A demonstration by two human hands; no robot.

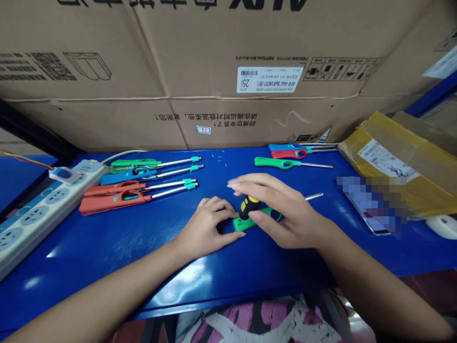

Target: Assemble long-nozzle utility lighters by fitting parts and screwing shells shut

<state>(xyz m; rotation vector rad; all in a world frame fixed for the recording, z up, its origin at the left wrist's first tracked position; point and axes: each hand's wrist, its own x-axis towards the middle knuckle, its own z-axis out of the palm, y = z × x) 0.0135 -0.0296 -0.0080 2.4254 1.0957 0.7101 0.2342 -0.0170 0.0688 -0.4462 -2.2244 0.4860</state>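
Observation:
A green long-neck gas lighter lies on the blue tabletop between my hands, its metal tube pointing right. My left hand steadies the handle's left end between curled fingers and thumb. Over that end, my right hand grips a stubby black and yellow screwdriver. The screwdriver's tip points down at the green handle; whether it sits in a screw is too small to tell. My right hand covers part of the lighter's trigger area.
Several lighters, including an orange one, lie at left beside a white power strip. Behind my right hand are green, red and blue lighters. A phone, a yellow-taped box and a white rounded object stand right. Large cartons back the table.

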